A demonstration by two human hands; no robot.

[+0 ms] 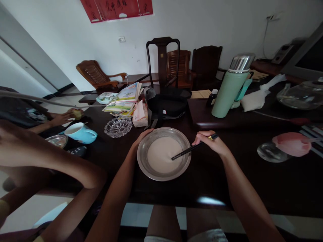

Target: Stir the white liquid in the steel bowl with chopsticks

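A round metal bowl (142,166) stands on the dark table in front of me, holding a pale, creamy liquid (160,151). My left hand (141,137) grips the bowl at its far left rim, with its fingers partly hidden behind the edge. Black chopsticks (188,151) are pinched in my right hand (210,140), to the right of the bowl. Their tips dip into the liquid near the middle right, where the surface is slightly rippled.
Left of the bowl are a glass dish (118,127), a tissue pack (140,116) and a light blue mug (79,132). A person's arm (60,158) reaches in from the left. A black bag (168,104) lies behind; a green thermos (229,94) stands right.
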